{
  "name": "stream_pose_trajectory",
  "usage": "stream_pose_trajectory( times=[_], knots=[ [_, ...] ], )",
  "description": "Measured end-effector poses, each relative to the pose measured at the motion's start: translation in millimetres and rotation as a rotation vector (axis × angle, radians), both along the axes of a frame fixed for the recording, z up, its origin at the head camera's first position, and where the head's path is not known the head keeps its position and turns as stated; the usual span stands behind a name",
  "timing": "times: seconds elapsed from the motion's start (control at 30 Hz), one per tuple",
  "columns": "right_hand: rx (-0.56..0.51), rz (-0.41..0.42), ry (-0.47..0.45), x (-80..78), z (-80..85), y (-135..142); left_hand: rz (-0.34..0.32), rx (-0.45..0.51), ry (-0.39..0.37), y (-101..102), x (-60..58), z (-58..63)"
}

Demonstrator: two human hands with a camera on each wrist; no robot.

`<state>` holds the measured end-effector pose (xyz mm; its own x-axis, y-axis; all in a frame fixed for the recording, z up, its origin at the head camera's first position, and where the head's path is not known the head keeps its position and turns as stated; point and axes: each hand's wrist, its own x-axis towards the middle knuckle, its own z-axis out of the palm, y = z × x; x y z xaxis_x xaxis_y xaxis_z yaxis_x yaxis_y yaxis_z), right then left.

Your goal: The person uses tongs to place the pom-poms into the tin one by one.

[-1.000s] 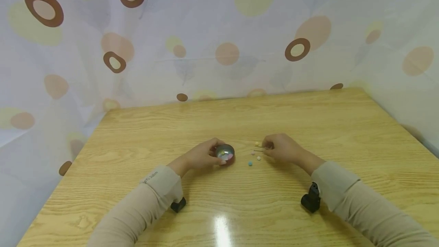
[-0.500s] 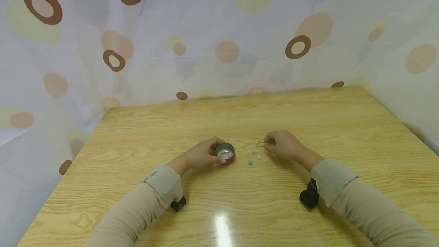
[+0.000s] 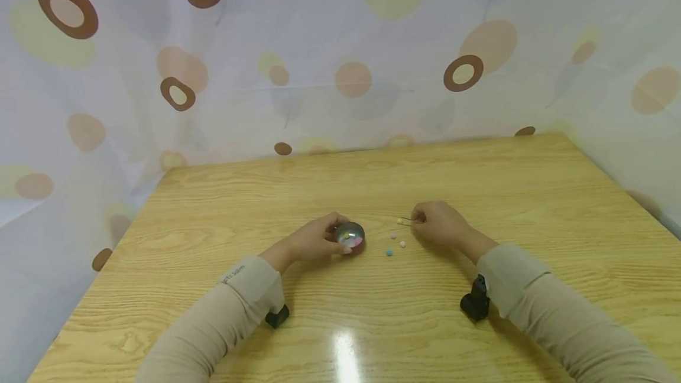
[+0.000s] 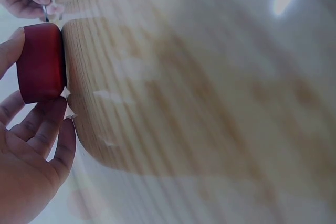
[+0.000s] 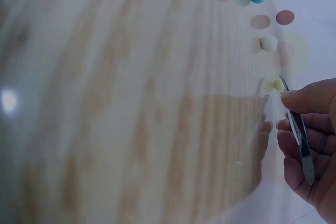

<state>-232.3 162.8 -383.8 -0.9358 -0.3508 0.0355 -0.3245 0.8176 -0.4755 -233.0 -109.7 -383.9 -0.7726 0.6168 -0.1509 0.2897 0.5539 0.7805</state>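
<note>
My left hand [image 3: 318,238] grips a small bowl [image 4: 42,61] by its side, thumb at the near rim and fingers behind. The bowl is red outside and shiny grey inside, with several small coloured balls in it. Right of the bowl, my right hand [image 3: 441,223] pinches a pair of metal tweezers [image 5: 300,135], whose tips point left at a small yellow ball [image 5: 278,84] and sit right at it. Nearer me on the table lie a pink ball [image 3: 393,236], a white ball [image 3: 402,244] and a blue ball [image 3: 389,252].
The wooden table [image 3: 213,205] has a glossy top with a bright reflection near the front. A patterned white curtain [image 3: 308,22] hangs along its back and sides. Black wrist cameras [image 3: 475,300] hang under both cuffs, close above the tabletop.
My right hand has moved slightly away from me, bringing the tweezer tips from between the pink and yellow balls to the yellow one. My left hand and the bowl have stayed in place.
</note>
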Motion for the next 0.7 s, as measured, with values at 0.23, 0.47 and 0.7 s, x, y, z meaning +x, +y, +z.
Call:
stream_pose_trajectory(
  times=[0.23,0.47,0.7],
  knots=[
    [0.014,-0.008,-0.014,-0.7,1.0,-1,-0.016,0.017,-0.005,2,11.4,18.0],
    [0.024,-0.008,-0.019,0.1,2.7,-2,-0.013,0.010,-0.004,3,8.9,14.3],
    [0.026,-0.004,-0.009,-0.7,1.7,-3,-0.003,-0.009,0.017,0,-0.3,-0.8]
  ],
)
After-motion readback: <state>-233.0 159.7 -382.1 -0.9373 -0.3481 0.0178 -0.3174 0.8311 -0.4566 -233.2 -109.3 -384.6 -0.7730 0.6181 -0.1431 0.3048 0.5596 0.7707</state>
